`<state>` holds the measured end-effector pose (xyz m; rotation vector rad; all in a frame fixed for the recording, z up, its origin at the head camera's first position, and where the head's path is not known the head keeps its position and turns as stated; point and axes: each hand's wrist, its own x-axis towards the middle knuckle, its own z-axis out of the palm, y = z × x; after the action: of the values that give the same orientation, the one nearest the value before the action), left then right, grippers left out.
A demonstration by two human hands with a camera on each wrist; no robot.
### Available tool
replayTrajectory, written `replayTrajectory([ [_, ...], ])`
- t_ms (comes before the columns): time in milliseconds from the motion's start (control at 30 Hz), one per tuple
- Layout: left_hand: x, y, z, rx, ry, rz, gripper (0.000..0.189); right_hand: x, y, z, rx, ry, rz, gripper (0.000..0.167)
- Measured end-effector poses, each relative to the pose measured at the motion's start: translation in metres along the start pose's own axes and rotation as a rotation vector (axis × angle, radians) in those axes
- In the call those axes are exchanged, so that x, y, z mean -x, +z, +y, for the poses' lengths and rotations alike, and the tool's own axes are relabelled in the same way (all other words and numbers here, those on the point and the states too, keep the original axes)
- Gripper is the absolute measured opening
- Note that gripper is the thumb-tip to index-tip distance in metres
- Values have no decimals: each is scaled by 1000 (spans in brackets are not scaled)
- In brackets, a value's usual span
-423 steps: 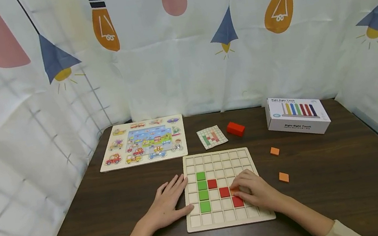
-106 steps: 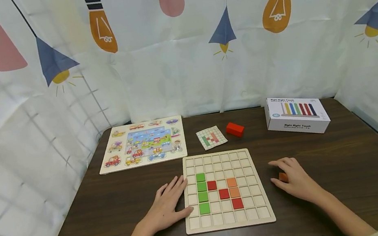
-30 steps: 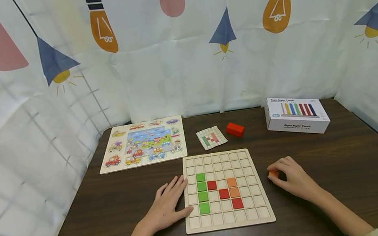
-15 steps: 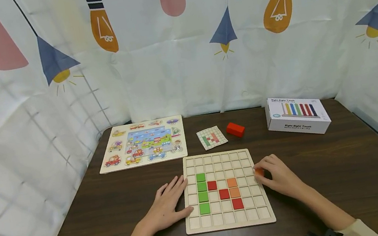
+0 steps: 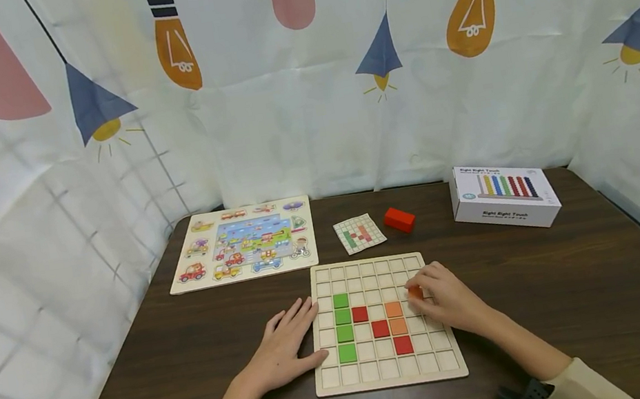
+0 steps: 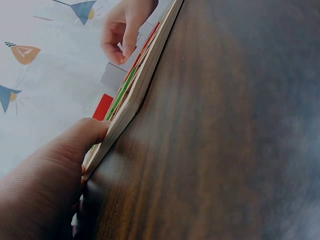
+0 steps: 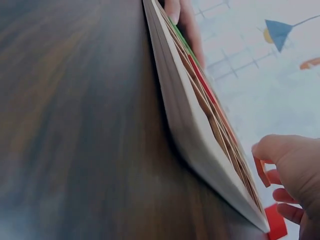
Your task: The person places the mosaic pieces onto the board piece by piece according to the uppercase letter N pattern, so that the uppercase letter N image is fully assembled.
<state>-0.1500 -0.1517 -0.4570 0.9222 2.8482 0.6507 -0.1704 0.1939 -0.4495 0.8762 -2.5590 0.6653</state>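
Note:
A wooden grid board [image 5: 369, 372] lies at the middle of the table. In its cells sit a column of several green tiles [image 5: 345, 334], three red tiles [image 5: 380, 329] on a diagonal and two orange tiles [image 5: 394, 309]. My left hand [image 5: 283, 348] rests at the board's left edge with fingers spread, the thumb over the rim. Above the board's right side, my right hand [image 5: 449, 298] pinches another orange tile [image 5: 414, 292] between thumb and fingers. In the right wrist view that tile [image 7: 261, 172] is tilted up on edge, close over the board.
Behind the board lie a small pattern card [image 5: 360, 233] with a coloured grid and a red block [image 5: 399, 220]. A vehicle picture puzzle [image 5: 183, 249] is at the back left, a white box [image 5: 502, 198] at the back right. A printed curtain [image 5: 309, 131] hangs behind the dark table.
My right hand took the last loose orange tile from the table at right and carried it left over the board. Earlier, another orange tile went into the grid. My left hand has stayed put.

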Motion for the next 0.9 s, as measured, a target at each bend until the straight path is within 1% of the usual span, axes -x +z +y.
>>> replayTrajectory([
  [267,0,1,-1,-2,-3,2,80,-14,12,-4,-16,-60,-6,19],
  [467,0,0,0,3,4,10,80,-21,20,-8,-32,-47,-43,19],
  [600,1,1,0,1,10,18,80,-25,23,-10,-37,-53,-58,18],
  [900,1,0,0,-4,3,5,80,-30,28,-10,-58,-51,-83,16],
])
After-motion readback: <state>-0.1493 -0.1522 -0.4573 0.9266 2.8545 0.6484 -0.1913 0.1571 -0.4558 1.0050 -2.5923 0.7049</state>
